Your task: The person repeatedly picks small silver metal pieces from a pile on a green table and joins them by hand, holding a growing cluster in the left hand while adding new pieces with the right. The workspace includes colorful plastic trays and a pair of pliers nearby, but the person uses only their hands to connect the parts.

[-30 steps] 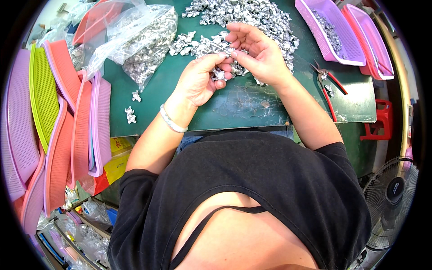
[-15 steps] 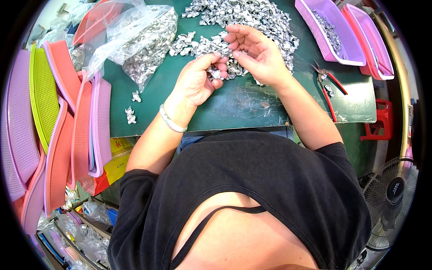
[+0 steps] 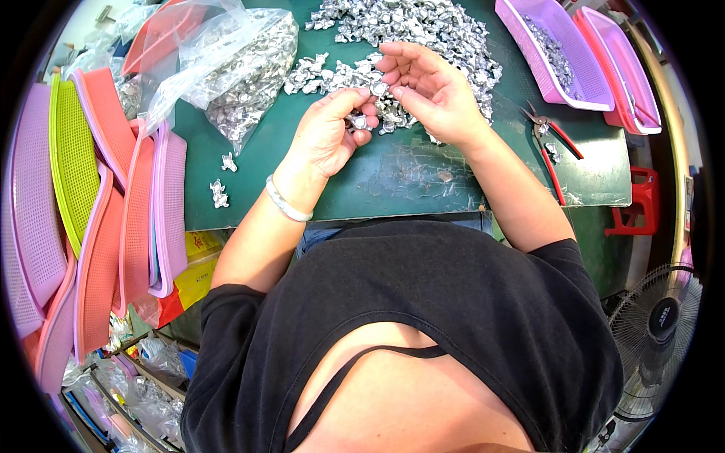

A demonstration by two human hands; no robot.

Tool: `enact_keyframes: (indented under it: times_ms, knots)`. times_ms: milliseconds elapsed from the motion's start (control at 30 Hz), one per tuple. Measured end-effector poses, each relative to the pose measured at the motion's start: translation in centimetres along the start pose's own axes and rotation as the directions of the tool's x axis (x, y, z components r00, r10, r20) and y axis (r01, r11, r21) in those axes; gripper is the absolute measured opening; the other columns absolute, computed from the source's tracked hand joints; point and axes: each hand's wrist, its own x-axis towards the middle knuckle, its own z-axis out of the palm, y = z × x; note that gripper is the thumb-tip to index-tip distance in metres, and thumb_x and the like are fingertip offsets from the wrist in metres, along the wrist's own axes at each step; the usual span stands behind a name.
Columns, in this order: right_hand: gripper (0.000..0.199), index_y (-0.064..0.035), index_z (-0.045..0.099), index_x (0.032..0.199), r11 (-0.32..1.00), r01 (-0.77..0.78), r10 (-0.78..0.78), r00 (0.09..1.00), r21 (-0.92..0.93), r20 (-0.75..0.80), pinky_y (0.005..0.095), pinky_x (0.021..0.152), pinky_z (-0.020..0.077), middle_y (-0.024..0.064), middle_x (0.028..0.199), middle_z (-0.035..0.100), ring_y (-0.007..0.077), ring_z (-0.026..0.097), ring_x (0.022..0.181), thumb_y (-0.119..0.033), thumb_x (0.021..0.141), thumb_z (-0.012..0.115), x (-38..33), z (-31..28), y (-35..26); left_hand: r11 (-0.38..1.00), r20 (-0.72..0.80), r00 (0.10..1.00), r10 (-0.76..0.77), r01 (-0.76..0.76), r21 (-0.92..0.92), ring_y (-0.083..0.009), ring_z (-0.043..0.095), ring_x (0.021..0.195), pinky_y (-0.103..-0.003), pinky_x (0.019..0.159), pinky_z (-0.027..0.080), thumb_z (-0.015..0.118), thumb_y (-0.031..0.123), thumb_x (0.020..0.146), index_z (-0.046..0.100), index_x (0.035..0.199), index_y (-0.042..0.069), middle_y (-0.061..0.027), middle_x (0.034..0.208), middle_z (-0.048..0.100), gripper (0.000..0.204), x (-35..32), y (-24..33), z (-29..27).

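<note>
Curling round one small silver metal piece [image 3: 358, 121], left hand [image 3: 326, 134]; right hand [image 3: 444, 102] half-curled, hold unclear; large silver-metal heap [image 3: 434, 30] seemingly remains.

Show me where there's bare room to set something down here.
Bare tabletop lies between the forearms, toward the near edge; another patch lies between the right forearm and the red-handled pliers. Beyond the hands, the silver pile crowds it.
</note>
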Motion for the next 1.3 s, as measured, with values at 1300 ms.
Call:
enact_keyframes:
  times_ms: [1300]
  knots:
    - [0.039,-0.0041,0.052,0.111,0.579,0.016,0.003,1.0,-0.815,0.022,0.0273,0.071,0.0433,0.0038,0.078,0.059,0.017,0.054,0.075,0.001,0.072,0.056,1.4,-0.6,1.5,0.996,-0.019,0.999,0.036,-0.034,0.087,-0.0123,0.052,0.062,-0.021,0.048,0.039,0.055,0.014,0.081,0.055,0.091,0.004,-0.0035,0.073,0.055,0.014,0.2,-0.3,-1.5]
